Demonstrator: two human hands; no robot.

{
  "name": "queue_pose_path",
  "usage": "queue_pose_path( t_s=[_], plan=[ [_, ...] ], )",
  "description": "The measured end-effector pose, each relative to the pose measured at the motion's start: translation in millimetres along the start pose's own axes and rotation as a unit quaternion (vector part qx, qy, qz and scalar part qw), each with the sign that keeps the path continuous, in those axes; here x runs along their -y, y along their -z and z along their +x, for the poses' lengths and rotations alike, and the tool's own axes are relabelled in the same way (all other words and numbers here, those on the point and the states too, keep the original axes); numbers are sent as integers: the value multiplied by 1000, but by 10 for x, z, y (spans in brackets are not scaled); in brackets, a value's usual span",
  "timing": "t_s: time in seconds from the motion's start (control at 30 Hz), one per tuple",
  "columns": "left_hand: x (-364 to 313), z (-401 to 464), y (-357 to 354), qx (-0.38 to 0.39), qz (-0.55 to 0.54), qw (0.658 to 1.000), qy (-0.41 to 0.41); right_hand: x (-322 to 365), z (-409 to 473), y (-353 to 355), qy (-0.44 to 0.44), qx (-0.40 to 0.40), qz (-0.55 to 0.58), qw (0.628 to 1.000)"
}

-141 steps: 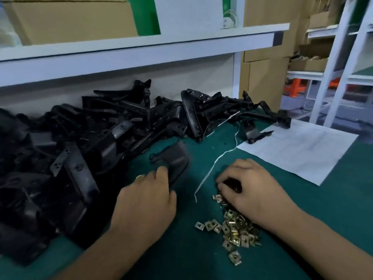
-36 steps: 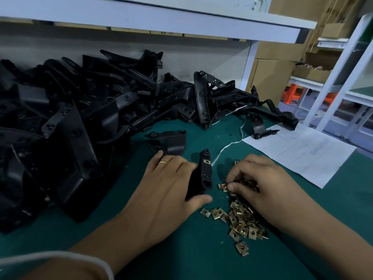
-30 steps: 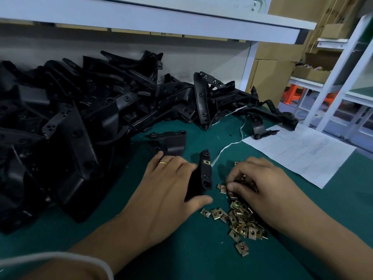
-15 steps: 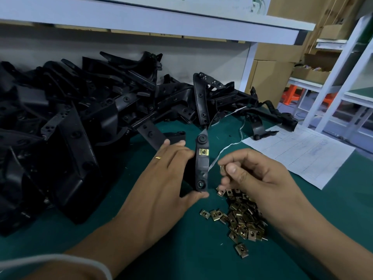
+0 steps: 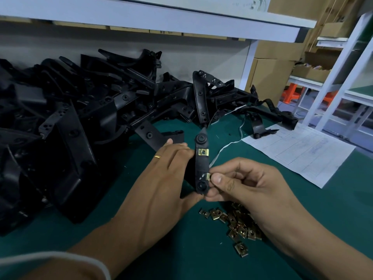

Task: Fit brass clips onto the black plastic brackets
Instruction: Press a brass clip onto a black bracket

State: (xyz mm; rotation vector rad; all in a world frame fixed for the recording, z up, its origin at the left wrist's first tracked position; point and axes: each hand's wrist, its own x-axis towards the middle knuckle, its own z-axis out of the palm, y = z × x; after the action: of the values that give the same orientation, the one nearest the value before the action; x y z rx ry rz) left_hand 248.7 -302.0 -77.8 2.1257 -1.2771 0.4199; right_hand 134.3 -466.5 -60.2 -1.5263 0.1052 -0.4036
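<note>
My left hand (image 5: 159, 178) grips a black plastic bracket (image 5: 201, 168) and holds it upright above the green table. One brass clip (image 5: 203, 152) sits on the bracket's upper part. My right hand (image 5: 242, 182) pinches a second brass clip (image 5: 208, 176) between thumb and forefinger, against the bracket's right edge near its lower hole. A heap of loose brass clips (image 5: 236, 223) lies on the table below my right hand.
A large pile of black brackets (image 5: 90, 118) fills the left and back of the green table (image 5: 181, 249). A white paper sheet (image 5: 298, 152) lies at the right, a white string (image 5: 228, 146) beside it. A white shelf (image 5: 161, 19) overhangs the back.
My left hand has lifted the bracket off the table and turned it upright. My right hand has picked a clip from the heap and brought it to the bracket's lower edge.
</note>
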Motion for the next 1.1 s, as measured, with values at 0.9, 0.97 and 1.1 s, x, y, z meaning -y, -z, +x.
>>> queue_pose_path(
  t_s=[0.9,0.97,1.1],
  plan=[
    [-66,-16,65,-7,-71,992,-99,8,11,71,-3,103,5,995],
    [-61,-26,71,-10,-81,992,-94,-3,12,43,16,83,-25,996],
    [-53,-9,79,-45,-58,995,-67,112,9,26,36,78,-58,995]
  ],
)
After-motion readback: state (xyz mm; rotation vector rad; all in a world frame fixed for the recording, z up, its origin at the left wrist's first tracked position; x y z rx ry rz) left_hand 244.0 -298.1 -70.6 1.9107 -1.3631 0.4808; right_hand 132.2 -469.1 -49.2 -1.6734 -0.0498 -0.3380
